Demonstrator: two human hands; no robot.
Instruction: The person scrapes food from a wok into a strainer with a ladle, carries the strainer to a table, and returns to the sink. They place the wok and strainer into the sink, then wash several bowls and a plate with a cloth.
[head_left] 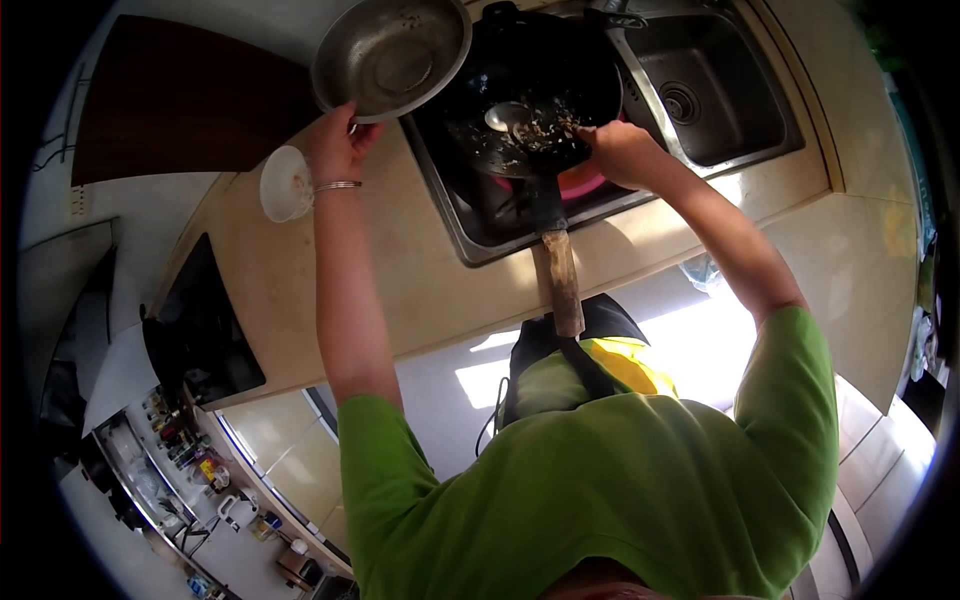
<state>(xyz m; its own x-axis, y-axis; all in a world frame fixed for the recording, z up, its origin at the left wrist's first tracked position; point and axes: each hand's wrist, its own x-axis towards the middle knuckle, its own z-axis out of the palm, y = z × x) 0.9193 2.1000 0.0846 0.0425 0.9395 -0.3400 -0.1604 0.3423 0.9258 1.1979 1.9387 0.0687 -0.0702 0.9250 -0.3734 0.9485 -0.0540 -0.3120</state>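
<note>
My left hand grips the near rim of a shallow metal bowl, tilted so its worn inside shows. A dark wok with a wooden handle rests over the left sink basin, the handle pointing toward me. Food scraps lie in the wok around a metal spoon. At the wok's right side, the fingers of my right hand are closed in line with the spoon, apparently on its handle, which is hard to make out among the scraps.
A white bowl stands on the counter by my left wrist. Something pink shows under the wok. To the right are the faucet and a second sink basin. A black cooktop is set in the counter at left.
</note>
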